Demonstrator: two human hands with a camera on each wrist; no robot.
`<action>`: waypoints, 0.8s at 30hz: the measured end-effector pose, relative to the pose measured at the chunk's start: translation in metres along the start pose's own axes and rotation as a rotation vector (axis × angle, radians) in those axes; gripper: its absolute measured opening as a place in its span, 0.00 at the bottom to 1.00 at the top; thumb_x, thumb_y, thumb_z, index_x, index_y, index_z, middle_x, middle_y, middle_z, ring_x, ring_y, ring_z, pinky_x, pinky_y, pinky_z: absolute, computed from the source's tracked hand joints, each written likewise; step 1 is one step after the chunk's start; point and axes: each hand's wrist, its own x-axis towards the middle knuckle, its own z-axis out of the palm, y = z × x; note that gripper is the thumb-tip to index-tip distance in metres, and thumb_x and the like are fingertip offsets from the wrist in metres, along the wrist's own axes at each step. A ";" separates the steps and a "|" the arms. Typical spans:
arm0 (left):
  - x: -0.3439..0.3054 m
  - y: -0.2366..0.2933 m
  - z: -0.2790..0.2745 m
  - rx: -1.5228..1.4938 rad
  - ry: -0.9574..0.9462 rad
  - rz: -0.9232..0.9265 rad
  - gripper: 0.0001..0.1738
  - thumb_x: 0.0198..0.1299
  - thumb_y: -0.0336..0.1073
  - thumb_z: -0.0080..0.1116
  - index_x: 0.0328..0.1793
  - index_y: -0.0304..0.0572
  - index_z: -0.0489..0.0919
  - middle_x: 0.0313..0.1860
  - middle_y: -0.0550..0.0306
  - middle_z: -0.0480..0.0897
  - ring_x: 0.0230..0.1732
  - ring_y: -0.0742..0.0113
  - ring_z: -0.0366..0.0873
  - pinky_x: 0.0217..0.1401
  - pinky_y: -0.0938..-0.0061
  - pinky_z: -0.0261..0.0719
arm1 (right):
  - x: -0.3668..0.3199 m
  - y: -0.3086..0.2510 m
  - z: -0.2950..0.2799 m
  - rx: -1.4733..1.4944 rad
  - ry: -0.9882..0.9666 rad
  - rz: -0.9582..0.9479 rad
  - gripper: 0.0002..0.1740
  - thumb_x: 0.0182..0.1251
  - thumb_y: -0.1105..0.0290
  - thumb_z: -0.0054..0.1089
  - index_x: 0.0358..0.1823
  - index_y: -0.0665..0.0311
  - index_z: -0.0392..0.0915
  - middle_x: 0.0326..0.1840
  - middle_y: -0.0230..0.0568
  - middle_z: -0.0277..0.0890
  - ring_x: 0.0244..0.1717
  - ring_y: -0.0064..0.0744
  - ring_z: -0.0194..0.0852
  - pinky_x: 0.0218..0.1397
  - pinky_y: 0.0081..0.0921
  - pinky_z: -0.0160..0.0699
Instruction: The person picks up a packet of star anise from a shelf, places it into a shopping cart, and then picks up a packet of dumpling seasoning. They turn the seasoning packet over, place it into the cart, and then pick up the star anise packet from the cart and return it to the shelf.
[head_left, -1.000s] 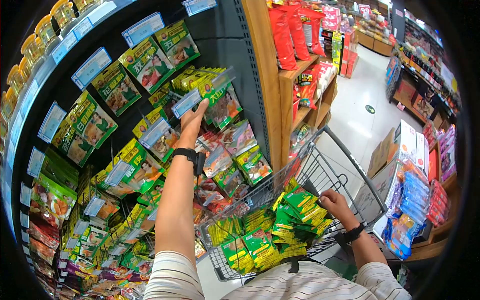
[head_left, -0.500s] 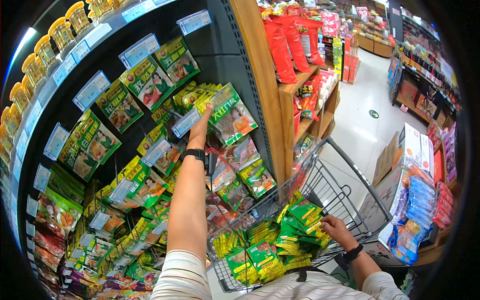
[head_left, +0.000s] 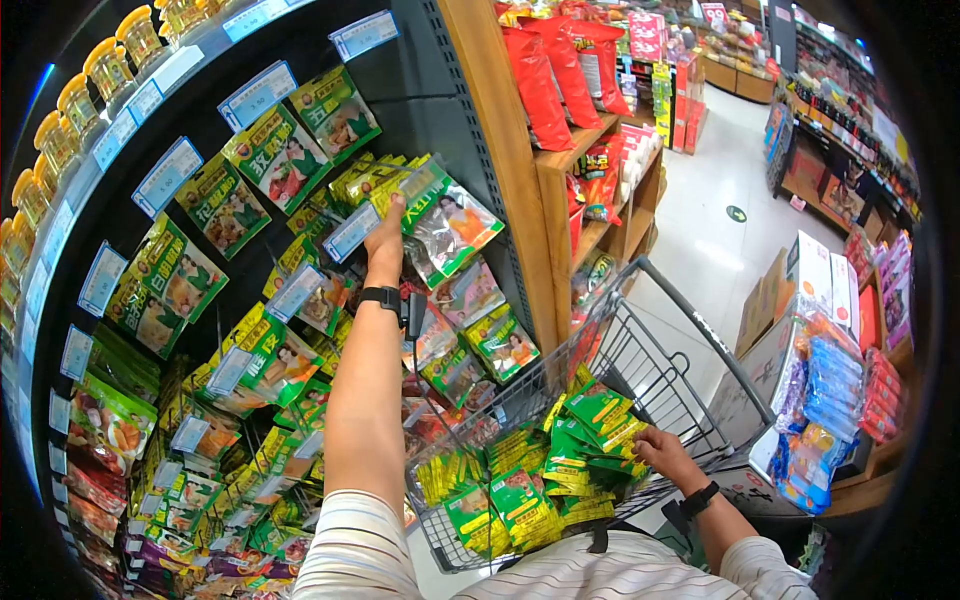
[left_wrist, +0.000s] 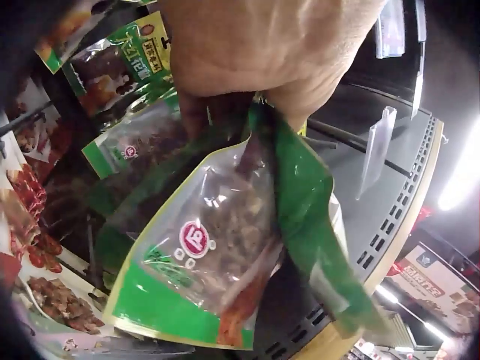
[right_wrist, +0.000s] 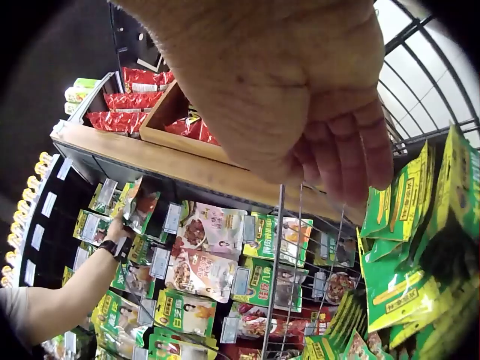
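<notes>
At the shelf, my left hand (head_left: 384, 240) grips green-and-yellow spice packets (head_left: 458, 222) by their top edge. In the left wrist view the packets (left_wrist: 225, 240) hang fanned apart below the hand, one with a clear window showing brown dried pieces. More packets of the same colours hang behind them. My right hand (head_left: 668, 457) is over the shopping cart (head_left: 690, 400), beside a heap of green-and-yellow packets (head_left: 600, 415). Its fingers are loosely bent with nothing visible in them, as the right wrist view shows.
Rows of hanging spice packets (head_left: 275, 160) with price tags (head_left: 257, 95) fill the shelf. Jars with yellow lids (head_left: 108, 62) line its upper left. A wooden post (head_left: 510, 170) and red bags (head_left: 535, 90) stand beyond. Stacked goods (head_left: 830, 380) are at the right.
The packets in my left hand have swung outward to the right and now face the head camera more fully. My right hand stays beside the heap in the cart.
</notes>
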 end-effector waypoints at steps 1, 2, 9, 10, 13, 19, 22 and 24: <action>-0.001 0.000 -0.001 -0.027 -0.024 -0.005 0.35 0.56 0.55 0.70 0.59 0.31 0.81 0.59 0.48 0.82 0.62 0.59 0.77 0.68 0.69 0.67 | 0.000 0.001 0.000 -0.014 -0.005 0.001 0.12 0.70 0.70 0.56 0.47 0.73 0.78 0.33 0.37 0.80 0.32 0.24 0.81 0.38 0.24 0.80; -0.001 0.000 -0.002 -0.053 -0.049 -0.011 0.35 0.57 0.55 0.70 0.58 0.31 0.82 0.58 0.48 0.83 0.61 0.60 0.77 0.67 0.69 0.67 | -0.001 0.002 0.000 -0.028 -0.011 0.002 0.12 0.70 0.70 0.56 0.47 0.73 0.78 0.33 0.36 0.80 0.32 0.24 0.81 0.37 0.24 0.80; -0.019 0.018 -0.002 -0.066 -0.110 -0.115 0.32 0.61 0.52 0.68 0.57 0.27 0.80 0.58 0.54 0.80 0.56 0.67 0.74 0.66 0.75 0.64 | 0.002 0.009 0.003 -0.056 -0.052 0.020 0.13 0.70 0.69 0.55 0.47 0.74 0.77 0.36 0.39 0.82 0.35 0.27 0.84 0.40 0.24 0.81; -0.020 0.018 -0.003 -0.107 -0.133 -0.090 0.33 0.60 0.51 0.69 0.58 0.27 0.79 0.59 0.53 0.79 0.57 0.67 0.74 0.67 0.74 0.64 | 0.001 0.006 0.004 -0.057 -0.060 0.025 0.14 0.70 0.69 0.55 0.47 0.74 0.77 0.36 0.40 0.82 0.36 0.27 0.84 0.40 0.25 0.81; -0.020 0.016 -0.002 -0.181 -0.183 -0.019 0.30 0.60 0.47 0.69 0.59 0.29 0.79 0.61 0.53 0.79 0.60 0.66 0.74 0.68 0.73 0.64 | 0.007 0.020 0.007 -0.059 -0.041 -0.020 0.15 0.70 0.66 0.55 0.45 0.75 0.78 0.31 0.43 0.82 0.33 0.27 0.85 0.38 0.27 0.81; -0.043 0.020 0.006 -0.223 -0.315 0.063 0.23 0.64 0.45 0.66 0.56 0.33 0.81 0.51 0.60 0.83 0.50 0.74 0.77 0.59 0.76 0.71 | 0.014 0.027 0.009 -0.137 -0.090 -0.056 0.15 0.71 0.67 0.53 0.48 0.74 0.77 0.35 0.43 0.83 0.35 0.28 0.85 0.39 0.26 0.81; -0.061 0.013 0.008 -0.203 -0.344 0.068 0.23 0.65 0.46 0.65 0.55 0.33 0.81 0.48 0.62 0.84 0.47 0.75 0.78 0.55 0.78 0.72 | 0.012 0.024 0.008 -0.129 -0.093 -0.070 0.14 0.71 0.67 0.53 0.47 0.73 0.78 0.34 0.41 0.83 0.34 0.27 0.84 0.38 0.26 0.80; -0.068 0.002 0.005 -0.158 -0.372 -0.042 0.23 0.65 0.47 0.64 0.54 0.34 0.82 0.46 0.63 0.84 0.45 0.76 0.78 0.51 0.79 0.73 | 0.016 0.039 0.011 -0.143 -0.065 -0.094 0.14 0.69 0.65 0.56 0.43 0.70 0.80 0.29 0.41 0.82 0.31 0.28 0.82 0.36 0.29 0.78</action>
